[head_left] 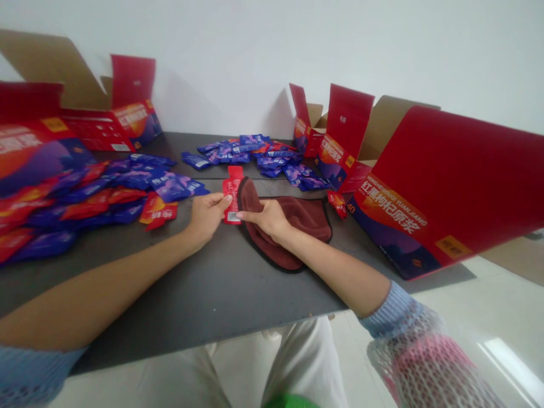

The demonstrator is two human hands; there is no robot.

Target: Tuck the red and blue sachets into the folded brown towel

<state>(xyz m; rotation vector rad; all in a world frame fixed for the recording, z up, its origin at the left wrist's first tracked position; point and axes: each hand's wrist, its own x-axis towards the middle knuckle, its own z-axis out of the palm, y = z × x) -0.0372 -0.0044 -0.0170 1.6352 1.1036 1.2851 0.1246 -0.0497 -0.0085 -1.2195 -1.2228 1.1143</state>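
Between my hands, a little above the grey table, is a red sachet (232, 188) with a spout-shaped top and a small barcode near its lower edge. My left hand (208, 215) pinches the sachet's left side between thumb and fingers. A brown cloth (297, 218) with black edging is gripped in my right hand (270, 220), its folded edge up against the right side of the sachet. The right thumb lies near the barcode. The rest of the cloth spreads over the table toward the right.
Purple and red sachets lie heaped on the left (114, 192) and at the back middle (255, 152). Open red cartons stand at the left (97, 130) and right (450, 187). A single red sachet (337, 203) lies by the right cartons. The table's front edge (255, 330) is just before my knees.
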